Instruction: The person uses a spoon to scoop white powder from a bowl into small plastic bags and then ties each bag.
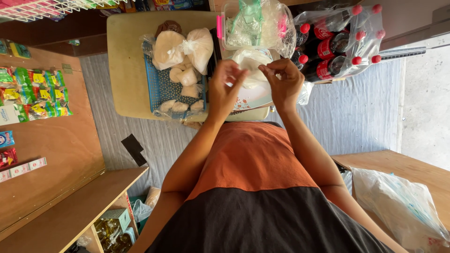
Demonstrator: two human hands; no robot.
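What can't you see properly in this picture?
- Head view: what the left hand and right hand pinch; their fingers cover it.
- The clear bag and its contents, partly behind both hands.
- The bottle pack: far side cut off by the top edge.

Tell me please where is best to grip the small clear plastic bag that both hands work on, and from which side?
Probably grip the small clear plastic bag at its gathered top edge, where the left hand and right hand already pinch it. Come from above, on the person's side: the film is thin and slack, its lower part rests on the table, and the blue basket and soda bottle pack flank it.
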